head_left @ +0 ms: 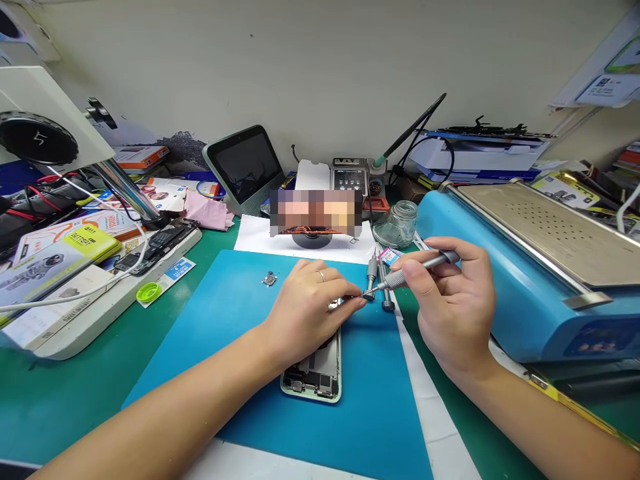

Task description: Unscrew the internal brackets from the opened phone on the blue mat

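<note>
Blue mat (240,347) carries the opened phone (313,373) lengthwise front-to-back, the left hand (307,310) pinched shut at its far end, the right hand (450,300) gripping a screwdriver (415,270) whose tip points left, meeting those fingers.

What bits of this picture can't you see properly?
Head view:
- top half of the phone: under the left hand.
- tip of the screwdriver in the right hand: too small, behind left fingertips.
- thing behind the mat: covered by a blurred patch.
- tiny part on the mat: too small.
</note>
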`<state>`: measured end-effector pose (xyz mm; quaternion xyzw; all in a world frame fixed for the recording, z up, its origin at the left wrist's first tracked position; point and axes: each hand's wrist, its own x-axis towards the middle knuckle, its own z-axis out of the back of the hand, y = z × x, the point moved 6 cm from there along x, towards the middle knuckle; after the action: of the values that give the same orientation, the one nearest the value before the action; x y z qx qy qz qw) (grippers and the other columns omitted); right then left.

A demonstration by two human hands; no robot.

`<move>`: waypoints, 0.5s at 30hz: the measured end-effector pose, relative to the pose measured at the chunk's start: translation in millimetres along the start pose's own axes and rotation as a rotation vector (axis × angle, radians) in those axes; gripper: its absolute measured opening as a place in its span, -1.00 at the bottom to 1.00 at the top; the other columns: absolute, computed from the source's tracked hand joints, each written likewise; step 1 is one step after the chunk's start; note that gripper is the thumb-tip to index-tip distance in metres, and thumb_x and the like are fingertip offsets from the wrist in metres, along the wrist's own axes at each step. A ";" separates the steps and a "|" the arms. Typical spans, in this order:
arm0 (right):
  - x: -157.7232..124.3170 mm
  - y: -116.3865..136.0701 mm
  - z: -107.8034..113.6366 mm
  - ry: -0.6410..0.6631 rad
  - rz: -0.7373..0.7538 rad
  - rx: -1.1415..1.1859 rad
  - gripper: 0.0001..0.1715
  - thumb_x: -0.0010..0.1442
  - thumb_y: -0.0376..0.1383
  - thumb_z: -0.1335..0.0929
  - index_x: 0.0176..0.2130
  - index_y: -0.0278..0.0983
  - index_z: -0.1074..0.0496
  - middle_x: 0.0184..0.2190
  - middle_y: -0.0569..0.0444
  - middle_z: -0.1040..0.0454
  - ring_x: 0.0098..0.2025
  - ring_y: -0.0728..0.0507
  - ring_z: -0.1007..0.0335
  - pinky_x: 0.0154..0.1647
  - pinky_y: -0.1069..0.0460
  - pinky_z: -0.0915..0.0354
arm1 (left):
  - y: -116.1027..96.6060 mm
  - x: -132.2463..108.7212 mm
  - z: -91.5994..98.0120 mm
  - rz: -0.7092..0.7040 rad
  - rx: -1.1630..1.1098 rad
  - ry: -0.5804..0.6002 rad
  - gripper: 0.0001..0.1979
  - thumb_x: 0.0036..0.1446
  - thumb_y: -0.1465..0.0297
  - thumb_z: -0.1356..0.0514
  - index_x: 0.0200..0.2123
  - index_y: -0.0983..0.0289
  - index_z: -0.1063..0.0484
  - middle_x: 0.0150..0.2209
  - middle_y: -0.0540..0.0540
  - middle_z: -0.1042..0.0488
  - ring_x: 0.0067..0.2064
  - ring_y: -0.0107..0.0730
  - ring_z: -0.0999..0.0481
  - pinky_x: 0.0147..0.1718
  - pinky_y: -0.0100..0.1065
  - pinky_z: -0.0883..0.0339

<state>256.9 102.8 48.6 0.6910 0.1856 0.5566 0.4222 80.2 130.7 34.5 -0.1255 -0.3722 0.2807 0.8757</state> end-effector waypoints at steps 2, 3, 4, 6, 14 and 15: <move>-0.1 0.3 0.1 -0.001 0.006 0.005 -0.69 0.24 -0.30 -0.51 -0.07 -0.07 -0.41 -0.40 0.19 -0.61 -0.38 -0.12 -0.64 -0.41 0.00 -0.61 | 0.3 -0.3 -0.3 0.002 0.002 0.003 -0.88 0.35 0.34 -0.30 -0.28 0.17 -0.61 -0.34 -0.02 -0.64 -0.28 -0.33 -0.50 -0.23 -0.24 -0.17; -0.1 0.3 0.1 -0.001 0.009 0.008 -0.69 0.24 -0.30 -0.51 -0.07 -0.06 -0.41 -0.39 0.19 -0.61 -0.39 -0.12 -0.64 -0.42 -0.01 -0.61 | 0.4 -0.3 -0.6 0.003 0.003 0.006 -0.88 0.35 0.35 -0.30 -0.28 0.18 -0.61 -0.34 -0.02 -0.64 -0.28 -0.33 -0.50 -0.22 -0.24 -0.17; -0.3 0.3 0.0 0.001 0.011 0.012 -0.69 0.24 -0.30 -0.51 -0.07 -0.06 -0.41 -0.39 0.19 -0.61 -0.40 -0.12 -0.64 -0.42 -0.01 -0.61 | 0.5 -0.2 -0.8 0.003 0.004 0.009 -0.88 0.35 0.35 -0.30 -0.29 0.18 -0.60 -0.34 -0.02 -0.64 -0.29 -0.33 -0.50 -0.22 -0.24 -0.17; -0.6 0.0 -0.4 0.007 0.014 0.019 -0.69 0.24 -0.32 -0.50 -0.07 -0.06 -0.41 -0.39 0.19 -0.61 -0.41 -0.12 -0.63 -0.42 -0.01 -0.62 | 0.8 0.2 -1.3 0.004 0.005 0.015 -0.88 0.34 0.35 -0.31 -0.29 0.18 -0.60 -0.35 -0.02 -0.63 -0.29 -0.34 -0.50 -0.22 -0.24 -0.17; -0.1 -1.2 -0.6 0.023 0.034 0.030 -0.68 0.23 -0.32 -0.52 -0.07 -0.07 -0.43 -0.39 0.19 -0.60 -0.42 -0.11 -0.63 -0.39 -0.01 -0.62 | 0.3 0.7 -0.4 0.004 0.002 0.014 -0.89 0.34 0.36 -0.31 -0.28 0.19 -0.61 -0.36 -0.02 -0.62 -0.29 -0.34 -0.49 -0.22 -0.24 -0.16; 0.1 -1.3 -0.6 0.024 0.035 0.030 -0.68 0.23 -0.32 -0.52 -0.07 -0.06 -0.43 -0.39 0.19 -0.60 -0.42 -0.11 -0.63 -0.40 -0.01 -0.62 | 0.2 0.6 -0.3 0.004 0.002 0.014 -0.89 0.34 0.36 -0.31 -0.28 0.19 -0.61 -0.35 -0.02 -0.62 -0.30 -0.34 -0.49 -0.22 -0.24 -0.16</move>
<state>256.7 103.8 47.7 0.6935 0.1871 0.5694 0.3998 80.6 131.2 34.6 -0.1271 -0.3656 0.2820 0.8779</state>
